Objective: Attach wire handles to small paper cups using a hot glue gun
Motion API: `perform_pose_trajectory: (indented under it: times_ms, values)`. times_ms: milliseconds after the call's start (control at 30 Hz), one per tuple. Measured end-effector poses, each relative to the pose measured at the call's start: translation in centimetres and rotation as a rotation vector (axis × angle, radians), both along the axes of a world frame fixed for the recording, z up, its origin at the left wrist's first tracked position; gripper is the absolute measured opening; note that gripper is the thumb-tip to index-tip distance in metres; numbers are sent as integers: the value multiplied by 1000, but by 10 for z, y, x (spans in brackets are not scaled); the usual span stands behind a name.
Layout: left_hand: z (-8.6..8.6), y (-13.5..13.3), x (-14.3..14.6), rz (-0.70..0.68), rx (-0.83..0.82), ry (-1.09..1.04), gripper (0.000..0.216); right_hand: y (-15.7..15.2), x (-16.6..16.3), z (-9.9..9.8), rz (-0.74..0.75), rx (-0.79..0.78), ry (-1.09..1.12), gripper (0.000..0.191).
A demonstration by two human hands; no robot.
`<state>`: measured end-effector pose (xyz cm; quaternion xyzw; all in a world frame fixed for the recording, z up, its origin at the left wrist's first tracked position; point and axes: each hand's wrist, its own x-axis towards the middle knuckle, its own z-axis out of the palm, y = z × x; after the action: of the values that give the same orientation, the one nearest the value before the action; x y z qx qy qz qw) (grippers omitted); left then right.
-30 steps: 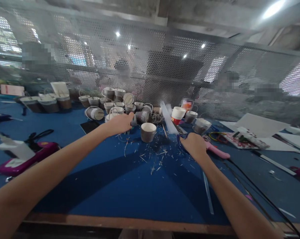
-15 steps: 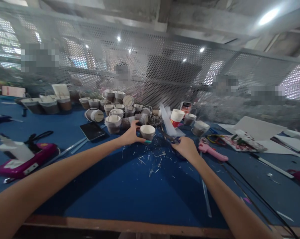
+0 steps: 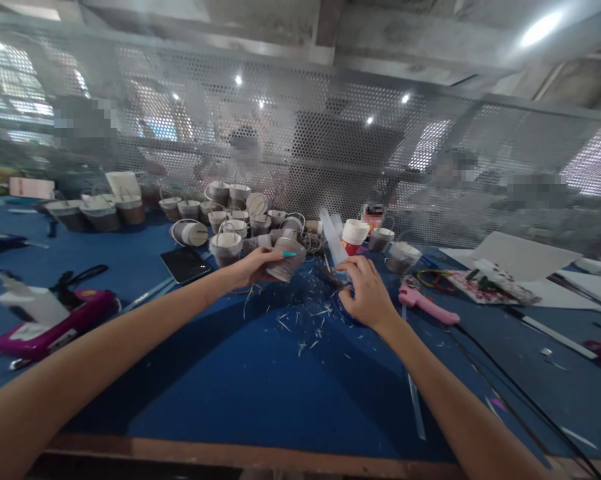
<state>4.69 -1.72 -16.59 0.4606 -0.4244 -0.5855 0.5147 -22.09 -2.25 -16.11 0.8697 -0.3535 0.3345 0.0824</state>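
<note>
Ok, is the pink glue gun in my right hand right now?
No, the pink glue gun lies on the blue table just beside the right hand, which is not gripping it.

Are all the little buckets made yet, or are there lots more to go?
Many little buckets already sit piled at the back of the table, several with wire handles. The left hand holds one grey cup, tilted, with no handle visible; the right hand rests among scraps beside it. How many remain cannot be told.
</note>
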Motion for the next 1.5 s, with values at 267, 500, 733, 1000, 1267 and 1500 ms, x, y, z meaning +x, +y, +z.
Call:
perform_pose_trajectory:
  times_ms: [267, 500, 733, 1000, 1267, 1500]
  values:
    - [12, 3, 5, -29, 167, 266, 27, -6, 5, -12, 22, 262, -563, 23]
    - [10, 9, 12, -264, 15, 231, 37, -8, 15, -28, 204, 425, -426, 65]
    - [12, 18, 10, -389, -124, 77, 52, 4, 25, -18, 224, 576, -276, 20]
    - [-2, 15, 10, -400, -69, 138, 57, 9, 23, -11, 206, 702, -617, 34]
    - [-31, 7, 28, -499, 23, 147, 71, -1, 0, 7, -17, 547, -780, 33]
    - [-24, 14, 8, -619, 36, 57, 68, -29, -27, 3, -437, 368, -154, 26]
